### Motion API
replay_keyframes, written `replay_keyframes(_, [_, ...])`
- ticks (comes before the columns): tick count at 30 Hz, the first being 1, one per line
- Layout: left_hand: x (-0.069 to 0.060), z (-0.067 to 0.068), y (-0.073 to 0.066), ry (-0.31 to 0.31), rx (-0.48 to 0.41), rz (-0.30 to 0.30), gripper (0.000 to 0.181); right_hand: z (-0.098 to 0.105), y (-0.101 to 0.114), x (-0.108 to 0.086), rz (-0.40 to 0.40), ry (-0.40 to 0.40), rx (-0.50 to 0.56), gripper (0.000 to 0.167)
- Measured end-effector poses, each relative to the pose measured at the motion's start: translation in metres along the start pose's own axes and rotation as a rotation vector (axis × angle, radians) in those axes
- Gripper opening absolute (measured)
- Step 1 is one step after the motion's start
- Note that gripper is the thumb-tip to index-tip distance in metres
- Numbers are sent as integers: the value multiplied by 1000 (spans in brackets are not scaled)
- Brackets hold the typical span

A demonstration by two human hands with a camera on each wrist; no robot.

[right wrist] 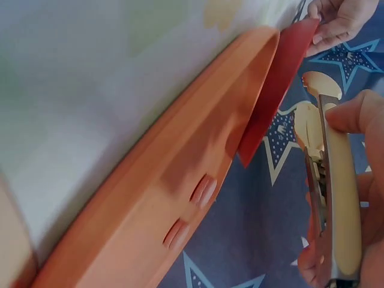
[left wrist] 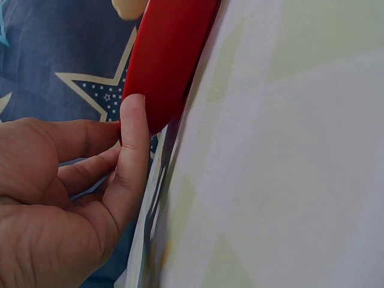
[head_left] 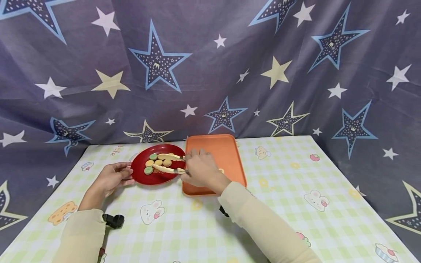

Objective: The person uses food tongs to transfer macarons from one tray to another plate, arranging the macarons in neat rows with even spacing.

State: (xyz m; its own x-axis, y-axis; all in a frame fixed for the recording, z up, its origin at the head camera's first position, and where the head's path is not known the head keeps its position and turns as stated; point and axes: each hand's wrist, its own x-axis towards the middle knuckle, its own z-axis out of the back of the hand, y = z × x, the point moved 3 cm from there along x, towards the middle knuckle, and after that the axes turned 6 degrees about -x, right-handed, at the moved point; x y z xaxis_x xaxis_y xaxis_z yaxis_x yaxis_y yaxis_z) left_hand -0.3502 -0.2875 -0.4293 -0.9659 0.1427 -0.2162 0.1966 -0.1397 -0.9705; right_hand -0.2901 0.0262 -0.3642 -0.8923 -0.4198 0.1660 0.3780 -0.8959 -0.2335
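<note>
A red plate [head_left: 171,149] holds several small green and yellow macarons [head_left: 149,170] on its left half. My left hand [head_left: 113,178] pinches the plate's left rim between thumb and fingers, as the left wrist view [left wrist: 78,174] also shows. With my right hand [head_left: 200,168] I grip a pair of tongs [right wrist: 342,198] with cream handles and tips. The tong tips stand apart above the plate, by the macarons; whether they touch any I cannot tell. Under my right hand lies an orange tray [head_left: 227,153]. Two macarons [right wrist: 204,190] on it show in the right wrist view.
A light green checked cloth [head_left: 279,219] with cartoon prints covers the table. Behind the table hangs a dark curtain [head_left: 210,73] with stars. Plate and tray stand side by side near the table's back edge, almost against the curtain.
</note>
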Motion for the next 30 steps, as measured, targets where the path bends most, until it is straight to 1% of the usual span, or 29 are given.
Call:
replay_keyframes(4, [-1,0,0,4,-3,0,57,-1,-12,-7,-10,-33,30,44])
replay_keyframes(7, [-1,0,0,6,-6,0,57,-1,-22,-12,-8,-69,52,42])
replay_keyframes(10, [-1,0,0,8,-6,-2,57,-2,-31,-18,-11,-87,61,40])
replay_keyframes(13, [-1,1,0,6,-6,-3,56,-3,-40,-22,-23,-83,51,38])
replay_keyframes(19, [-2,2,0,5,-17,-1,55,-9,-55,-30,-56,-40,50,42])
replay_keyframes(26, [-1,2,0,7,-15,1,56,-18,-71,-38,-84,-65,18,48])
replay_keyframes(30, [-1,1,0,3,-13,2,56,-19,-79,-43,-101,-66,36,49])
